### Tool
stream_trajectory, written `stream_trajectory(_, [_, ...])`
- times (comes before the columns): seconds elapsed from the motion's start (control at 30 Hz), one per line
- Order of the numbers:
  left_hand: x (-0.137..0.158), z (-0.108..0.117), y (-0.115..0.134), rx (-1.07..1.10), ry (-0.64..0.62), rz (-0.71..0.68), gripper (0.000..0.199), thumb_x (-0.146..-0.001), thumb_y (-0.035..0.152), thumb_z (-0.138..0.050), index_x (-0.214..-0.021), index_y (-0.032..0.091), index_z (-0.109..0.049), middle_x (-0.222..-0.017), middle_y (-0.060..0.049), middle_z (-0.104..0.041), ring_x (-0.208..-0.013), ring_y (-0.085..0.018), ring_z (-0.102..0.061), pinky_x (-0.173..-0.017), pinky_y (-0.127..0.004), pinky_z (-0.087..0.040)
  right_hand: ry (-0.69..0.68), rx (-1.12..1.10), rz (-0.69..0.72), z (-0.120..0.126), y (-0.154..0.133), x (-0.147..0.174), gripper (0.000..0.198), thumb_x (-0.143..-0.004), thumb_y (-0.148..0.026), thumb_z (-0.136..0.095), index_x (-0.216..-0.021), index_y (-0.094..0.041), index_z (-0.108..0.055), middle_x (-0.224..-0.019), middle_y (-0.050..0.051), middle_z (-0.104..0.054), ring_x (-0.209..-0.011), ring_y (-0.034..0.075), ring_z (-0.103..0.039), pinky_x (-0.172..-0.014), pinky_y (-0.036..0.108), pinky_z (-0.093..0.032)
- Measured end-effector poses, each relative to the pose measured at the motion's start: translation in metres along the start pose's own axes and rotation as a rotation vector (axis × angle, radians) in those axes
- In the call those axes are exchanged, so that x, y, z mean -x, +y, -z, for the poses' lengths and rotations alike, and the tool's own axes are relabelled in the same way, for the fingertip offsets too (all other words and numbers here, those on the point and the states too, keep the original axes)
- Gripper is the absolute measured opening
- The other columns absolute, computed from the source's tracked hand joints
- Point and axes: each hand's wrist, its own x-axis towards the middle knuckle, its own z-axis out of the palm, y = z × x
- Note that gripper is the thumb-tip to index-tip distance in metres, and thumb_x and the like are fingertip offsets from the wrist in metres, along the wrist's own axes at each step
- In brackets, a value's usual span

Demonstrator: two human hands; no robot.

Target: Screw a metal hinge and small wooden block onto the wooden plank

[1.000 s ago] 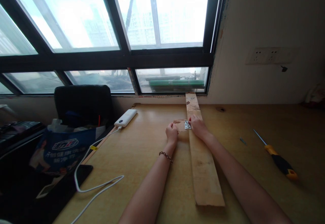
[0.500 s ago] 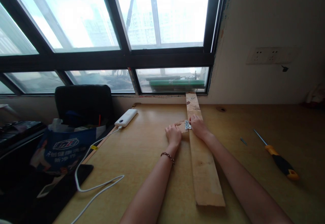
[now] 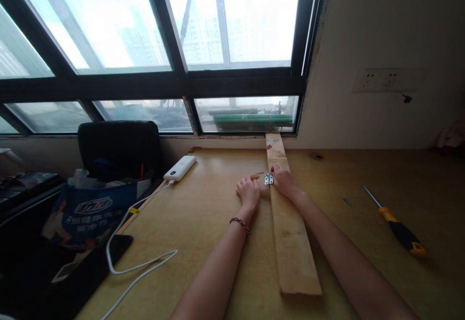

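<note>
A long wooden board [image 3: 292, 237] lies lengthwise on the table, its far end at the window sill. Against its left side sits a small wooden piece [image 3: 259, 178], partly hidden by my left hand [image 3: 249, 192], whose curled fingers grip it. A silver hinge [image 3: 269, 178] with screw holes spans the joint between the two pieces. My right hand [image 3: 285, 180] rests on the board with bent fingers closed at the hinge's right edge; the exact contact of the fingertips is hard to see.
To the right lie a few small screws [image 3: 348, 201] and a yellow-and-black screwdriver [image 3: 401, 228]. A white power bank [image 3: 180, 168] with a white cable [image 3: 145, 272] is at the left table edge, beside a black chair [image 3: 118, 145] and a blue bag [image 3: 92, 213].
The hinge has turned slightly and now sits straighter across the joint, its leaves showing more evenly. Both hands stay almost in place.
</note>
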Motion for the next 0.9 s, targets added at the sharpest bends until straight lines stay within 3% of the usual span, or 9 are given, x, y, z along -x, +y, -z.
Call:
stream_trajectory(0.2, [0.002,0.004,0.003,0.167,0.072,-0.055,0.05,-0.078,0.046,-0.046,-0.121,0.019,-0.047,-0.121,-0.013,-0.048,-0.111,-0.029,-0.041,-0.087,-0.038,-0.036,0.057,-0.247,-0.029,0.001,0.009,-0.003,0.007,-0.079,-0.017,-0.046,-0.076,-0.016,-0.052,-0.076,0.003,-0.057,-0.07,0.014,-0.051,-0.067,0.025,-0.04])
stream_trajectory(0.43, [0.002,0.004,0.004,0.228,0.022,-0.102,0.053,-0.074,0.052,-0.05,-0.117,0.021,-0.05,-0.125,-0.011,-0.046,-0.119,-0.028,-0.035,-0.093,-0.038,-0.033,0.081,-0.464,-0.088,0.003,0.017,-0.006,0.013,-0.077,-0.024,-0.048,-0.075,-0.016,-0.058,-0.072,0.002,-0.061,-0.066,0.013,-0.054,-0.062,0.025,-0.04])
stream_trajectory(0.67, [0.0,0.002,0.002,0.26,0.031,-0.094,0.05,-0.077,0.052,-0.046,-0.116,0.021,-0.052,-0.124,-0.011,-0.047,-0.118,-0.028,-0.036,-0.093,-0.039,-0.033,0.207,-0.684,-0.258,0.001,0.022,-0.006,0.027,-0.079,-0.039,-0.047,-0.076,-0.016,-0.06,-0.065,0.001,-0.061,-0.059,0.013,-0.054,-0.057,0.023,-0.039])
stream_trajectory(0.77, [0.0,0.001,0.002,0.278,0.058,-0.093,0.048,-0.077,0.05,-0.048,-0.115,0.021,-0.052,-0.124,-0.011,-0.047,-0.117,-0.028,-0.037,-0.093,-0.039,-0.033,0.33,-0.788,-0.351,0.015,0.019,-0.005,0.033,-0.072,-0.048,-0.055,-0.071,-0.016,-0.056,-0.062,0.002,-0.061,-0.054,0.012,-0.053,-0.053,0.022,-0.039])
stream_trajectory(0.9, [-0.001,0.002,0.0,0.319,0.108,-0.08,0.046,-0.077,0.044,-0.048,-0.116,0.019,-0.051,-0.124,-0.012,-0.046,-0.117,-0.027,-0.038,-0.095,-0.039,-0.032,0.431,-0.668,-0.411,0.058,0.014,0.014,0.044,-0.075,-0.057,-0.048,-0.055,-0.018,-0.048,-0.041,-0.004,-0.045,-0.039,0.009,-0.041,-0.046,0.022,-0.032])
